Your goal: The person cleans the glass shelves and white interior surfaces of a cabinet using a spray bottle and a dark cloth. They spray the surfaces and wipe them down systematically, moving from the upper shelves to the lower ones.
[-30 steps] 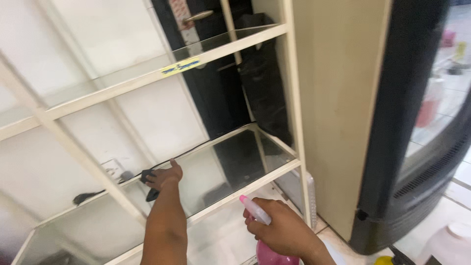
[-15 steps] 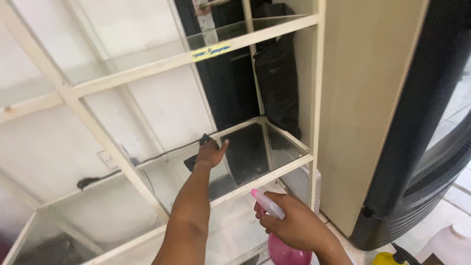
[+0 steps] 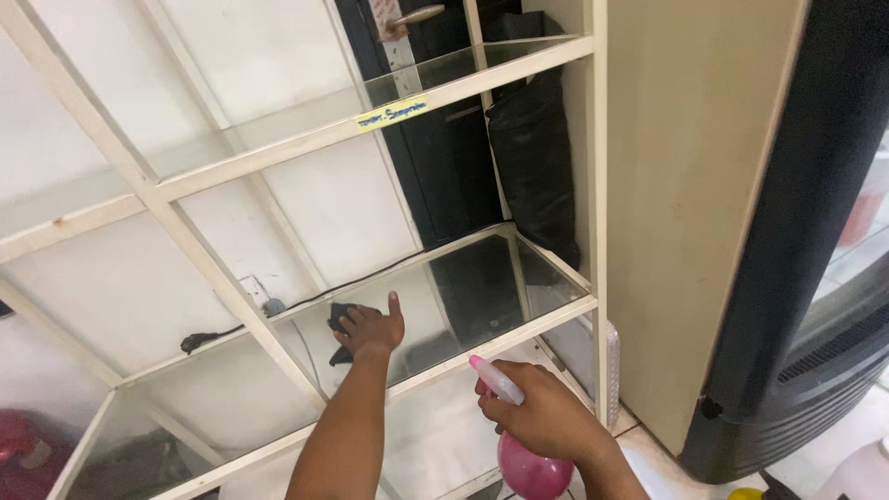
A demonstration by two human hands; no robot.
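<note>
While our left fingers lie spread and flat, they press a dark cloth down onto the lower glass shelf, palm low so the whole pad bears on the pane. That left hand grips nothing tight; it pins the rag beneath it, thumb pointing up toward the back of the shelf. Our forearm reaches in over the shelf's cream front rail, which is why the elbow sits so low.

Over on the other side, our right fingers are curled around the neck of a pink spray bottle, index side up by the pale pink nozzle. The right hand holds it in front of and below the glass shelf, nozzle tipped toward the pane, round body hanging under the palm. We judge it kept close so it stays ready without crowding the wiping hand.

Behind the shelf, a black cable runs along the white wall to a socket. Above the shelf sits another glass tier with a yellow label on its rail. Right of the shelf stand a beige panel and a black-framed cooler.
</note>
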